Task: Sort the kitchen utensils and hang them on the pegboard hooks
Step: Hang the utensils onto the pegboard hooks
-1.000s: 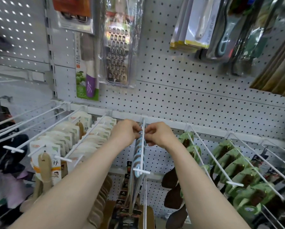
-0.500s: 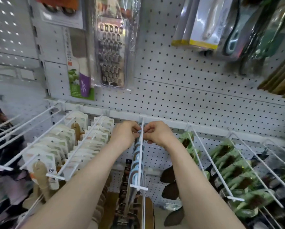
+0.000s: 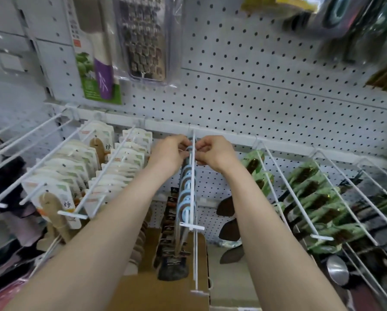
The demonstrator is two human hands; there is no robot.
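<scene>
A long white wire hook [image 3: 193, 187] juts from the white pegboard [image 3: 266, 90] straight toward me. A row of packaged utensils with pale blue header cards [image 3: 186, 198] hangs on it. My left hand [image 3: 169, 152] and my right hand [image 3: 215, 151] reach to the back end of that hook, one on each side of the wire. The fingers of both hands are curled and pinch the rearmost blue-carded package there. Their fingertips hide most of that package.
Left hooks carry cream-carded wooden spoons [image 3: 60, 196]. Right hooks carry green-carded dark utensils [image 3: 311, 189]. A box grater [image 3: 144, 39] and a purple-handled tool on a green card [image 3: 98, 70] hang above. A cardboard box [image 3: 165, 277] stands below the hooks.
Both hands stay pinched at the back of the centre hook. The view has tilted downward, so the pegboard and hooks sit higher in frame.
</scene>
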